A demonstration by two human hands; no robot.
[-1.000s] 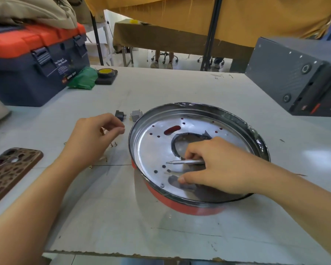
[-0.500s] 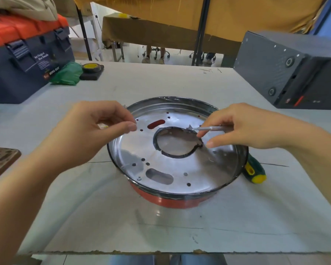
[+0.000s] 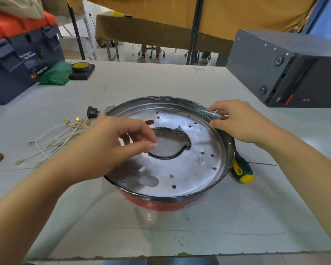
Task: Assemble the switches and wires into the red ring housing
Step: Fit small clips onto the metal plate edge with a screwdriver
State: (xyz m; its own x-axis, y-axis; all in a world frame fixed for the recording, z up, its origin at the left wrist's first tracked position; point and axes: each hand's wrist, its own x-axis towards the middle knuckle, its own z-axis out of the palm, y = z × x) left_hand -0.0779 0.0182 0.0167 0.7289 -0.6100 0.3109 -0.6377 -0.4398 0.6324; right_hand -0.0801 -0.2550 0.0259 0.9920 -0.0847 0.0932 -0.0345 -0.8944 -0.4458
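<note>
Housing first: your red ring housing (image 3: 161, 204) sits mid-table with its silver plate facing up, and nothing is fitted into it yet. Half a second ago your right hand (image 3: 239, 123) pinched a thin metal tool above the centre hole; now that tool is out of sight and the hand grips the housing's far right rim, fingers curled over the edge. Your left hand (image 3: 111, 144) has drifted over the plate's left half, thumb and forefinger nearly meeting, but whether they pinch anything small you cannot tell from here. Judged from that, you have switched from probing to steadying or turning the housing, so real assembly has yet to begin.

Count what waits: 2 switches, a black one (image 3: 92, 112) and a grey one (image 3: 109, 108), just beside the far left rim, and a loose bundle of white wires (image 3: 55, 138) with brass terminals, too tangled to number. 1 green-and-yellow screwdriver (image 3: 242, 170) lies against the right rim.
</note>
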